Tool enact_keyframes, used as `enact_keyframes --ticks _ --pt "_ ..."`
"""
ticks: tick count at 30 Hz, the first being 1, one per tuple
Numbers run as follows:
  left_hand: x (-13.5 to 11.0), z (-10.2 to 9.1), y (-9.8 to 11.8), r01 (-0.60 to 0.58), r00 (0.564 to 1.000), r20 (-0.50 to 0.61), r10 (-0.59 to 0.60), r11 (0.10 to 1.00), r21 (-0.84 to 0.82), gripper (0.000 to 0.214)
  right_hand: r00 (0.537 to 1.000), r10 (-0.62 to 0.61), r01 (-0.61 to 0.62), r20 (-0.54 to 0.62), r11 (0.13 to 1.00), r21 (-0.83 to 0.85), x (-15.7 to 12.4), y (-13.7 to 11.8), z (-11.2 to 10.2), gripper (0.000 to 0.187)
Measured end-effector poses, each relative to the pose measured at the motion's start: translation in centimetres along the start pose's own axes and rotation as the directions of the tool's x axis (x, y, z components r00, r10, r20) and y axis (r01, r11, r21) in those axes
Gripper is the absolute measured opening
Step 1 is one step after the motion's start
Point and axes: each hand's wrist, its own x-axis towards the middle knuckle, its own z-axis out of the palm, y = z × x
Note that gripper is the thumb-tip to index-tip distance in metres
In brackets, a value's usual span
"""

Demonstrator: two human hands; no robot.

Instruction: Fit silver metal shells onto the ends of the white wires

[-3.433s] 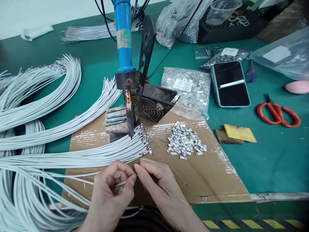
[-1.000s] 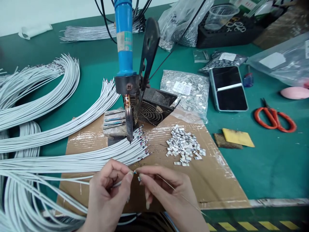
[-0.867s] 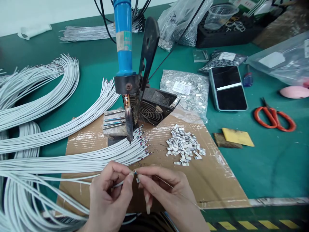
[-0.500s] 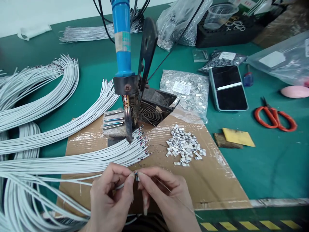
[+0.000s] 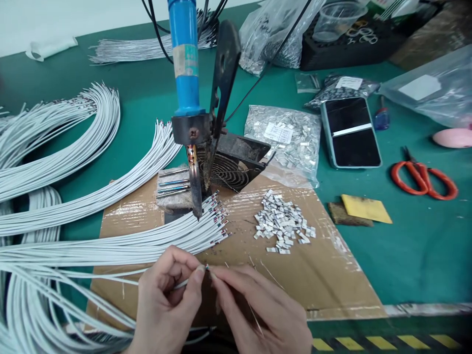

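Note:
My left hand (image 5: 167,297) pinches the end of a white cable (image 5: 181,284) between thumb and index finger. At its fingertips sits the tiny cable tip (image 5: 207,267), too small to make out fully. Meeting it from the other side, my right hand (image 5: 263,309) has thumb and forefinger closed near the tip, and a thin solder wire (image 5: 255,318) passes through its fingers. Above both hands hangs a blue-handled soldering iron (image 5: 186,93), pointing down on a stand. Under its tip lies a bundle of white cables (image 5: 147,248) with their ends to the right.
Small metal connectors (image 5: 282,221) lie heaped on the cardboard sheet (image 5: 332,290). Behind them are a bag of connectors (image 5: 287,140) and a fan (image 5: 236,162). To the right lie a phone (image 5: 352,132), red-handled scissors (image 5: 424,179) and a yellow sponge (image 5: 367,209). More cable coils (image 5: 92,132) fill the left.
My right hand has turned and its fingers have straightened, with the wrist moving slightly right and down. The small metal piece between the fingertips shows less. My left hand stays nearly in place.

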Motion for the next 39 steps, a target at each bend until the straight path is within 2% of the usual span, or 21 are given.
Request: enact_keyframes --ticks 4,7,10,12,16,20,39 --pt "0.0 -0.1 0.2 0.028 1.0 0.0 -0.028 1.0 0.002 0.024 0.999 0.036 -0.036 0.0 0.999 -0.014 0.7 -0.3 -0.8 0.03" --pt "0.2 -0.4 0.0 0.019 1.0 0.023 -0.02 1.0 0.021 0.021 0.984 0.175 -0.175 -0.014 0.984 0.019 1.5 -0.7 -1.4 0.014" --pt "0.4 -0.7 -0.3 -0.015 0.999 0.049 0.014 1.0 0.022 0.018 0.909 0.417 -0.415 0.014 0.899 0.142 2.2 -0.9 -1.6 0.008" --pt "0.4 -0.8 -0.3 -0.022 0.997 0.068 0.022 1.0 -0.011 0.016 0.863 0.502 -0.502 0.057 0.838 0.216 2.5 -0.9 -1.6 0.011" --pt "0.3 -0.6 0.1 -0.023 0.997 0.075 0.026 0.999 -0.038 0.013 0.874 0.468 -0.484 0.13 0.823 0.297 2.9 -0.8 -1.3 0.007" --pt "0.2 -0.4 0.5 -0.022 0.998 0.055 0.026 0.997 -0.069 0.014 0.881 0.435 -0.472 0.184 0.827 0.304 3.0 -0.8 -1.2 0.011" --pt "0.6 -0.3 0.5 -0.021 0.997 0.076 0.025 0.998 -0.057 0.014 0.872 0.426 -0.481 0.241 0.836 0.263 3.3 -0.4 -1.5 0.017"
